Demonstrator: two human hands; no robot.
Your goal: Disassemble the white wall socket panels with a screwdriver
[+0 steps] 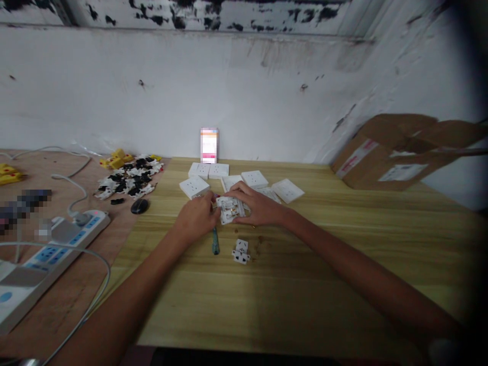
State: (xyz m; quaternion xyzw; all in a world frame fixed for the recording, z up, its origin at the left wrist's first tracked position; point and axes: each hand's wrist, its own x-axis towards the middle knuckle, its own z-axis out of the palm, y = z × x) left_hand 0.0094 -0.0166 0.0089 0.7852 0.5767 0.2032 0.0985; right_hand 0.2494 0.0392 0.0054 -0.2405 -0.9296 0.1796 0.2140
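Note:
A white wall socket, its back with brass-coloured contacts turned up, is held just above the wooden table between both hands. My right hand is closed around its right side, fingers over the far edge and thumb at the near edge. My left hand is closed at its left edge, and its fingertips are partly hidden. Just below my left hand lies a slim tool with a teal handle; its upper end is hidden. Nearer to me, a small white socket insert lies on the table.
White socket plates lie behind my hands, with a lit phone against the wall. Leftward are a black mouse, black-and-white pieces, yellow pieces and a power strip with cables. A cardboard box stands back right.

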